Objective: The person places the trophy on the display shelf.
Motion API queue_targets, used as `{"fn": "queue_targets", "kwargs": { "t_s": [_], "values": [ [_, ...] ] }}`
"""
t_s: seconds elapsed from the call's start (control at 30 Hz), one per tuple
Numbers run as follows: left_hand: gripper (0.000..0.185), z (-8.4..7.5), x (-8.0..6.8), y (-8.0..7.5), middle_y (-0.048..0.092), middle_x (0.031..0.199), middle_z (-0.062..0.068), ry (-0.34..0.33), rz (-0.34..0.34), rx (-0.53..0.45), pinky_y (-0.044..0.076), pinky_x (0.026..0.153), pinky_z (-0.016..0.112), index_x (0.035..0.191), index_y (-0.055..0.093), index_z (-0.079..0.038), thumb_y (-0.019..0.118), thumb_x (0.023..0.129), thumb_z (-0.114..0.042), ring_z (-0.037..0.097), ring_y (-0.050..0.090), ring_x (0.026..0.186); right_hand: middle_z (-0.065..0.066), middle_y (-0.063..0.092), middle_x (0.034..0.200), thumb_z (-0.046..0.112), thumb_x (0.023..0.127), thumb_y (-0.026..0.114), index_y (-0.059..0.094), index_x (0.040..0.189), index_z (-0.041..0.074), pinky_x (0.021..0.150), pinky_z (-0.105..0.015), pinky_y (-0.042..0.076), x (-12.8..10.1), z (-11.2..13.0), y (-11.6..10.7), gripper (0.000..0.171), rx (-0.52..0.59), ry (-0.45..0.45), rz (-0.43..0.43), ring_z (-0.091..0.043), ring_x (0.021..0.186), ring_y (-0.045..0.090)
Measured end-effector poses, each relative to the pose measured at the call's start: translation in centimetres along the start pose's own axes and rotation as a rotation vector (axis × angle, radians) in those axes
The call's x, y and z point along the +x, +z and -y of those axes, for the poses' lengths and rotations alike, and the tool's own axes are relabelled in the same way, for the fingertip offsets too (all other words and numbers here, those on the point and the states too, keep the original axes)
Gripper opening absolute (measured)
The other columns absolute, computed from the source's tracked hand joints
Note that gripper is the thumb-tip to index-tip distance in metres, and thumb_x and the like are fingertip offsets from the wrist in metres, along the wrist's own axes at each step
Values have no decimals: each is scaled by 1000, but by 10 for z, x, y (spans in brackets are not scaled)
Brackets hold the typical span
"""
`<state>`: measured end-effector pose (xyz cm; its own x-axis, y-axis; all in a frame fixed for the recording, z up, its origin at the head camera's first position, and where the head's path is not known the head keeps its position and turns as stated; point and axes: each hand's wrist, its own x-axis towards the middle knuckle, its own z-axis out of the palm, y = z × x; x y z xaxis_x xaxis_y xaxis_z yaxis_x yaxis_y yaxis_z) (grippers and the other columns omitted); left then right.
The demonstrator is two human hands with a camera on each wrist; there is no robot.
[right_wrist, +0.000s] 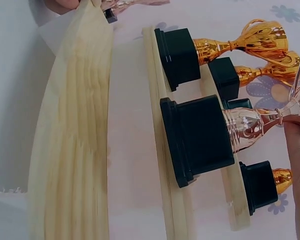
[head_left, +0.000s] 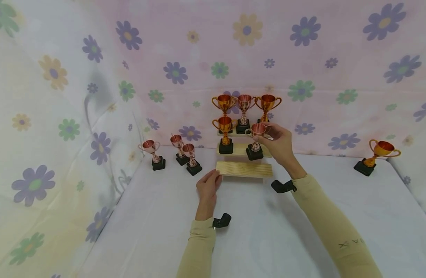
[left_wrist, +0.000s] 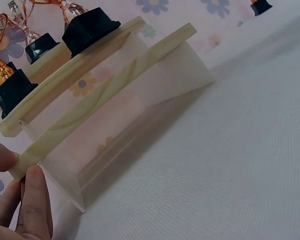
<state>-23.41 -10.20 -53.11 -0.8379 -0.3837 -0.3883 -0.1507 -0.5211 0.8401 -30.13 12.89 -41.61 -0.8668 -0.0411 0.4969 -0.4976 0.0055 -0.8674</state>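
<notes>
A three-step display stand with wooden boards [head_left: 245,169] and clear side panels [left_wrist: 182,75] stands near the back wall. My left hand [head_left: 208,186] pinches the left end of its lowest board, thumb on top and fingers underneath. With my right hand [head_left: 279,146] I hold a rose-gold trophy cup [head_left: 255,151] by its upper part, its black base [right_wrist: 202,137] right at the middle board. Left of it on that board stands a gold trophy cup [head_left: 225,135]. On the top board are a gold cup [head_left: 224,101], a rose-gold cup [head_left: 244,102] and another gold cup [head_left: 268,102].
Left of the stand, three rose-gold trophy cups [head_left: 150,146], [head_left: 177,143], [head_left: 189,151] stand on the white-covered table [head_left: 146,224]. A gold trophy cup [head_left: 382,149] stands far right. Flowered cloth [head_left: 199,38] hangs behind and at the sides.
</notes>
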Motion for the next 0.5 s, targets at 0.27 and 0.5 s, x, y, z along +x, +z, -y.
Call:
{"fn": "queue_targets", "kwargs": {
  "t_s": [0.27, 0.5],
  "values": [
    [33, -2, 0, 0, 67, 113, 16, -13, 12, 4, 60, 93, 31, 122, 69, 4, 74, 92, -6, 16, 70, 93, 8, 70, 95, -2, 84, 80, 68, 121, -7, 77, -18, 57, 9, -2, 5, 39, -10, 9, 5, -10, 88, 65],
    [31, -1, 0, -1, 67, 114, 17, -1, 4, 4, 61, 86, 26, 121, 70, 4, 74, 92, -6, 17, 70, 94, -2, 68, 91, -3, 82, 82, 68, 119, -11, 71, -18, 53, 16, 6, 22, 40, -46, 17, -33, -9, 81, 63]
  ]
}}
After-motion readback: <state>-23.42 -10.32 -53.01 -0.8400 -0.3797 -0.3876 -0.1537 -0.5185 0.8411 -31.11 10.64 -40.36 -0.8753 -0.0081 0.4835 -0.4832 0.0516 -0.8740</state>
